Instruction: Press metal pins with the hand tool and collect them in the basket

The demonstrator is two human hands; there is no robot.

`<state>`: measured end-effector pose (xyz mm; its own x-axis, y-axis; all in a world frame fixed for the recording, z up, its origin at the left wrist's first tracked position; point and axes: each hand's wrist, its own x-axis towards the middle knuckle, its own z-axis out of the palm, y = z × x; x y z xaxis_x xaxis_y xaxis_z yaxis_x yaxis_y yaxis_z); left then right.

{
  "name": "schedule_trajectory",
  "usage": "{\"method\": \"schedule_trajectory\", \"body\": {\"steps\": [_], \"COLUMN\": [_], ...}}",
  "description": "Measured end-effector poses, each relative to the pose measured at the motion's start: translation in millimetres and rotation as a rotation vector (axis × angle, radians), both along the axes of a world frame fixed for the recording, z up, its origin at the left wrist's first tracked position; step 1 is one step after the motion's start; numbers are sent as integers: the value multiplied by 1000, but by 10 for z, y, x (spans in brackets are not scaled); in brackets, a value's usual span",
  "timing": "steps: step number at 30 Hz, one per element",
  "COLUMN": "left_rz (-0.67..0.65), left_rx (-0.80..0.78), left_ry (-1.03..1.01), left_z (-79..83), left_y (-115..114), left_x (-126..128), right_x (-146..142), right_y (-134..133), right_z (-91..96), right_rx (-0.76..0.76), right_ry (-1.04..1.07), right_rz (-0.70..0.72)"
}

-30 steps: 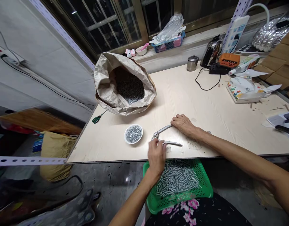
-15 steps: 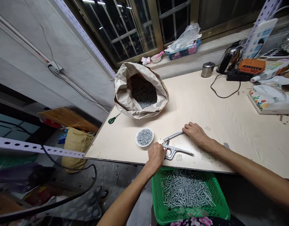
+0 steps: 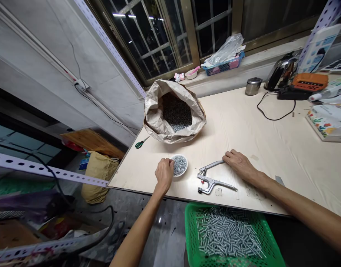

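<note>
head view: right hand (image 3: 238, 162) pinches the upper handle (image 3: 211, 165) of spring-loaded pliers (image 3: 219, 182), spread on the worktop (image 3: 142, 172). left hand (image 3: 164, 173), fingers bunched, meets the white bowl (image 3: 179, 175); any held piece is indiscernible. advisable: steady handle, light fingertip pinch.

Pale counter (image 3: 228, 128) (marked near its front edge), open paper sack (image 3: 154, 113) at back left, green-handled scissors (image 3: 139, 144) beside it, white bowl (image 3: 178, 175) of small metal pieces (image 3: 180, 165), silver plier-like tool (image 3: 211, 183), lidded metal pot (image 3: 253, 87), black cord (image 3: 276, 119), flowered tissue pack (image 3: 330, 121) at right.
</note>
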<state>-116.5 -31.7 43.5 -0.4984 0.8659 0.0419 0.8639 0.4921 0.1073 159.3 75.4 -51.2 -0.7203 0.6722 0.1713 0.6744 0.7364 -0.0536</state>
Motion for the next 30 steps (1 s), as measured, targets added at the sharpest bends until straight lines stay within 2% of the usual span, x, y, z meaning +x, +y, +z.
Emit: {"method": "schedule_trajectory", "body": {"steps": [3,8,13,15,17,21,25,30], "left_rz": [71,104,58,5,-78,-230,-258,-280], "left_rx": [-11,19,140,219,254,212,124,76], "left_ry": [-30,-43,-111,-219,-408,-685,-733,-696], "left_z": [-90,-219,-156,-100,-70,-154,-318,-377], "left_y": [170,232,190,117,15,-194,-295,-324], "left_x": [-159,-145,-132,-62,69,404,587,585], "right_x": [-10,-12,-14,-13,-4,42,82,83], "right_y": [-19,-33,-22,-14,-7,-17,-61,-93], "right_z": [6,22,14,7,5,62,224,385], "right_rx": [0,-2,13,26,52,189,320,338], "right_ry": [4,5,3,5,1,-15,18,67], "right_rz": [-9,-16,-15,-13,-5,20,19,24]}}
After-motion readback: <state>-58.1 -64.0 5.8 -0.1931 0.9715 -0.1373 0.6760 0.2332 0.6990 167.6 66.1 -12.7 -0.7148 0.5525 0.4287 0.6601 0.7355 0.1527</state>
